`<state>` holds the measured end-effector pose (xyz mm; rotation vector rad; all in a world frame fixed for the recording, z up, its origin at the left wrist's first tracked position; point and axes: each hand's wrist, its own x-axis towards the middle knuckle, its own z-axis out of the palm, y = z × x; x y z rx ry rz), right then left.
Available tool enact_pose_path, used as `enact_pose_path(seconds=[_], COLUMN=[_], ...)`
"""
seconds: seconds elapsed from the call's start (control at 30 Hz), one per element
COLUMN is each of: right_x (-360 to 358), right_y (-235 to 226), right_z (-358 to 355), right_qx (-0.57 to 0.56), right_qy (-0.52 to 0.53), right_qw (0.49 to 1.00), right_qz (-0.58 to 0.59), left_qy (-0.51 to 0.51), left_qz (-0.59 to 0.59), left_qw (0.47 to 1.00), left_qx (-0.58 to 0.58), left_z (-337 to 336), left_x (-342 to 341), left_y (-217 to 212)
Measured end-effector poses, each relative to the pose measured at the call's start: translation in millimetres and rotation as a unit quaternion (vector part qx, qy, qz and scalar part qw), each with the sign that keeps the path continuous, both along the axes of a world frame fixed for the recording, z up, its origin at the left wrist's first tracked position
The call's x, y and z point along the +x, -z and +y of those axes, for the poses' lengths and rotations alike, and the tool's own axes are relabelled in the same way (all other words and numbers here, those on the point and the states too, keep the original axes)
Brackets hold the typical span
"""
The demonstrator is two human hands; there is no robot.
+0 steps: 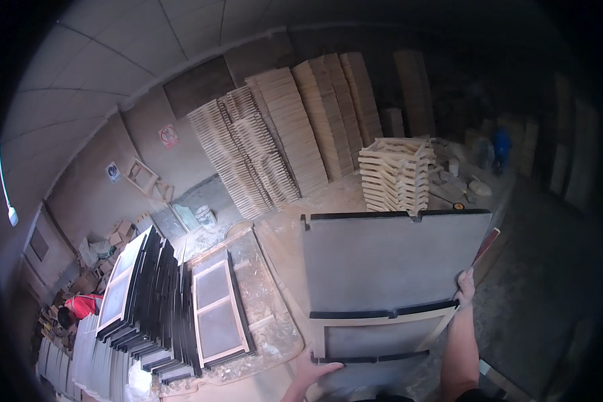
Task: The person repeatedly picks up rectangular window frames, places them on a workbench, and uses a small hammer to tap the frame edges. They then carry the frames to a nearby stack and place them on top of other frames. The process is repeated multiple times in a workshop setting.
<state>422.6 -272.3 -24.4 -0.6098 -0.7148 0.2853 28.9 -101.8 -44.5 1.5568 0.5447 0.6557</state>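
A grey panel with black-trimmed edges [395, 264] stands in front of me, tilted. Below its lower black edge is a pale wooden frame [318, 342] with a grey panel inside. My left hand [309, 368] is at the frame's lower left, its thumb stretched along the black strip; its other fingers are mostly hidden, and it seems to grip the edge. Beside the panel's right edge, my right hand [465, 287] is closed. A thin reddish strip [487, 246] slants up from it, its kind unclear. Whether this hand also touches the frame is hard to tell.
At left, black-edged framed panels [151, 288] stand stacked; another framed panel [218, 308] leans by them on a worn board [268, 328]. Wooden frames [395, 174] are piled beyond my panel. Tall wood stacks [288, 127] line the wall. A person in red [84, 306] bends at far left.
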Motion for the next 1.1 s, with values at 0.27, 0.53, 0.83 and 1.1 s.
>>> enact_pose_path(seconds=[0.27,0.53,0.83,1.1], right_x=[-28,-93,-153,-267], right_y=[-20,-52,-59,-48], right_z=[-9,-17,-77,-141], right_qx=[0.004,-0.008,-0.168,-0.349], right_qy=[-0.006,0.098,0.375,0.478], right_qw=[0.998,0.992,0.912,0.803], right_qz=[0.066,0.084,0.001,0.077], left_qy=[-0.007,0.027,0.07,0.109], left_qz=[-0.003,-0.017,0.098,-0.011], left_qw=[0.999,0.999,0.989,0.968], left_qx=[-0.051,-0.01,-0.088,-0.225], left_z=[-30,-4,15,-15], left_x=[-14,-47,-67,-54], left_y=[-5,11,41,55])
